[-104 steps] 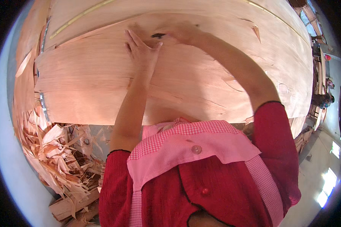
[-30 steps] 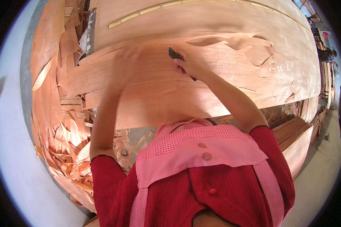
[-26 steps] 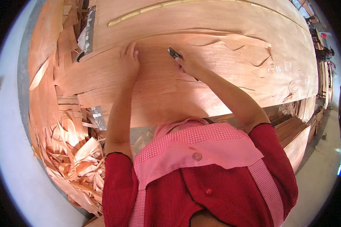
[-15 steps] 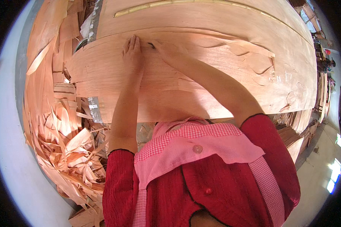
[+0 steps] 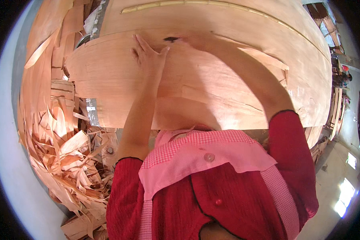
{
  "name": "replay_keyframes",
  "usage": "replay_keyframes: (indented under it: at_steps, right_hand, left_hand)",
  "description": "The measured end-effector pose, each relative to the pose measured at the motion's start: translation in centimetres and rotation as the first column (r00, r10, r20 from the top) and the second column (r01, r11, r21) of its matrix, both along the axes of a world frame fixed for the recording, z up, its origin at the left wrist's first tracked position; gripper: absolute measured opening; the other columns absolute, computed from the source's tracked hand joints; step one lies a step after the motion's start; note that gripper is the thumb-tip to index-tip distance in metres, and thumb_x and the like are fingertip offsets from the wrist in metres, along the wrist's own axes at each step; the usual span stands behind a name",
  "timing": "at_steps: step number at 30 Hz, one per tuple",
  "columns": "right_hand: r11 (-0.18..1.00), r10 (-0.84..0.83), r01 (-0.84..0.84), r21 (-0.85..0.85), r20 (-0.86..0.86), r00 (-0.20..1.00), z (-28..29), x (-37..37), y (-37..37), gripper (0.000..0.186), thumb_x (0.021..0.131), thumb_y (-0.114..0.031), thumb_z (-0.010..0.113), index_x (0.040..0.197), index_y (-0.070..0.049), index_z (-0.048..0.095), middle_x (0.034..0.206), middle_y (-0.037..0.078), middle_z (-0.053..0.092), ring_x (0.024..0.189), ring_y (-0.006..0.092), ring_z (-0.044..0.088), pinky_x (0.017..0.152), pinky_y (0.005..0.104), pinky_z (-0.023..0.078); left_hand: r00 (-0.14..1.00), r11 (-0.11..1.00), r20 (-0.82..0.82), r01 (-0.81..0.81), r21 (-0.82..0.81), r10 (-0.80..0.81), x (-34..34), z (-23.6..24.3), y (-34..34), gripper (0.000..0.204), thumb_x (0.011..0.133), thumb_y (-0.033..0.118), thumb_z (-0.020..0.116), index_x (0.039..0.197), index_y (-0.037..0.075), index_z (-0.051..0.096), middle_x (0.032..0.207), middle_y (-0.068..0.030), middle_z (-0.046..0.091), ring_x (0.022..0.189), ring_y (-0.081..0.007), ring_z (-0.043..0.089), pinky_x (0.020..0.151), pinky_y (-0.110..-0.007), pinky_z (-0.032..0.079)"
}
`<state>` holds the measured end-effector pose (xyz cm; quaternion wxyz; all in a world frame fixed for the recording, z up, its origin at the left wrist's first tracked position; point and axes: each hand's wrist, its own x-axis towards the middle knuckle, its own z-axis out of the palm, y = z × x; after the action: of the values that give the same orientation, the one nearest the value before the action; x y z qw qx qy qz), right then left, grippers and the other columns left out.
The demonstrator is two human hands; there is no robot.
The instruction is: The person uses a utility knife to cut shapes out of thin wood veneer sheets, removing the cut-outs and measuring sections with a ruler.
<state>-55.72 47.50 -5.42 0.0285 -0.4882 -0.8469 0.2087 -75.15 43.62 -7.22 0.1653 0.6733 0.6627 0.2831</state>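
A broad, thin wood veneer sheet lies in front of me, with another pale sheet beyond its far edge. My left hand is over the left half of the near sheet, thumb and fingers spread, holding nothing. To its right, my right hand is closed near the sheet's far edge and smeared by motion. A small dark blade-like tool sticks out from it toward my left hand. Its handle is hidden in the fingers. A raised veneer strip curls up right of my right forearm.
A bamboo stick lies across the far sheet. Torn veneer scraps are heaped at the left, beside long hanging strips. A pale wall bounds the left side. Far right, a person is near stacked wood.
My left hand has shifted slightly right and its thumb and fingers have spread. My right hand has moved right with the dark tool. The wavy loose veneer on the right now shows less.
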Motion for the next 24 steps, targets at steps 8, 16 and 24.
replay_keyframes:
  at_steps: [8, 16, 24]
  right_hand:
    - [0.987, -0.152, 0.148, 0.06, 0.068, 0.986, 3.5, -4.7, -1.4, 0.031, 0.082, -0.014, 0.048, 0.111, -0.019, 0.056, 0.095, 0.011, 0.061, 0.084, 0.0282, 0.06, 0.067, 0.0408, 0.048]
    - [0.828, -0.558, 0.557, 0.058, 0.177, 0.811, 3.4, 2.2, -11.6, 0.033, 0.085, -0.017, 0.047, 0.118, -0.013, 0.047, 0.092, 0.015, 0.06, 0.082, 0.0316, 0.06, 0.068, 0.0432, 0.046]
    - [0.764, -0.645, 0.609, 0.214, 0.271, 0.714, 6.0, 4.3, -6.9, 0.023, 0.082, -0.032, 0.057, 0.091, -0.011, 0.059, 0.072, 0.01, 0.062, 0.069, 0.0274, 0.06, 0.06, 0.0395, 0.047]
  left_hand:
    - [0.999, 0.999, -0.042, -0.007, -0.049, 0.005, -0.1, -0.9, 0.2, 0.093, 0.069, 0.04, 0.07, 0.137, 0.003, 0.018, 0.142, -0.0138, 0.023, 0.131, -0.0273, 0.024, 0.108, -0.047, 0.009]
    - [0.964, 0.955, -0.207, 0.208, 0.21, -0.164, 0.6, -0.7, -0.3, 0.033, 0.077, 0.026, 0.06, 0.106, 0.01, 0.057, 0.119, -0.0063, 0.049, 0.117, -0.0249, 0.039, 0.098, -0.047, 0.026]
    - [0.835, 0.769, -0.343, 0.538, 0.346, -0.43, 1.2, -1.5, -0.3, 0.019, 0.074, 0.011, 0.054, 0.091, 0.007, 0.06, 0.098, -0.0067, 0.056, 0.095, -0.0257, 0.052, 0.088, -0.04, 0.037]
